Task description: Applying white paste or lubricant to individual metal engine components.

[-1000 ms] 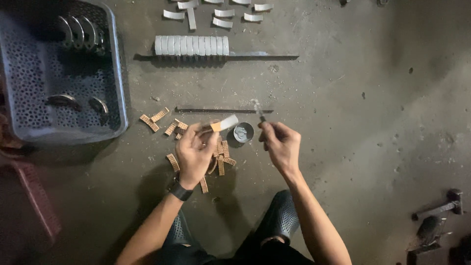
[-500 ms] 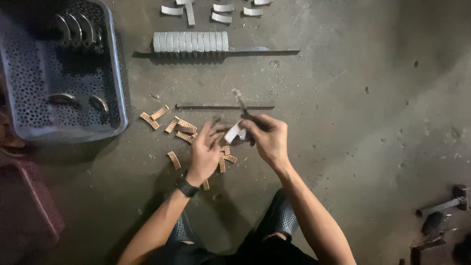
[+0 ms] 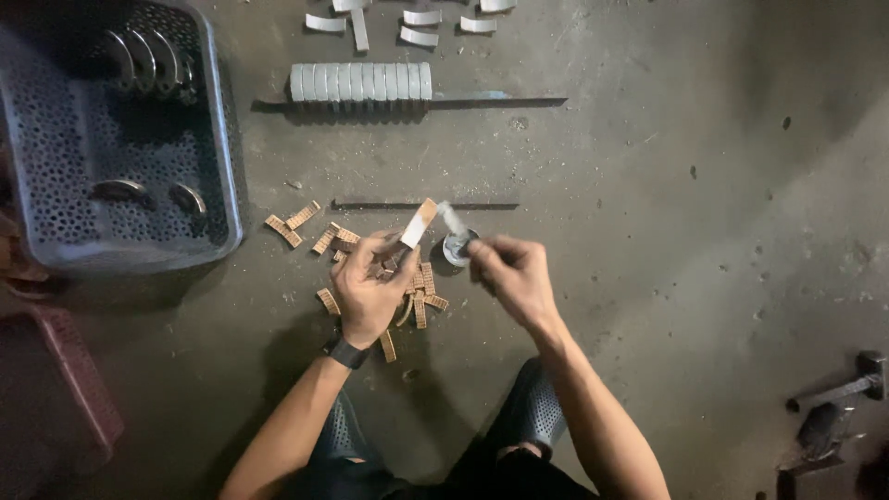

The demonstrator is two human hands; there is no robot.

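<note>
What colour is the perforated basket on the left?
Grey-blue basket, dotted with small holes; shown in the head view.

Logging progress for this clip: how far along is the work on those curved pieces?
Looks done: a row of grey curved pieces stands lined up on a bar, with loose ones laid beyond it. In hand: the left hand holds one tan strip while the right hand holds a small brush above a small round tin. Left: a scatter of tan strips on the floor, and curved metal pieces in the grey basket.

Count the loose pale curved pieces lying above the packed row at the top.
6 pale curved pieces show: far left, top edge, one upright left of centre, two in the middle, one far right. More may lie beyond the frame's top edge.
</note>
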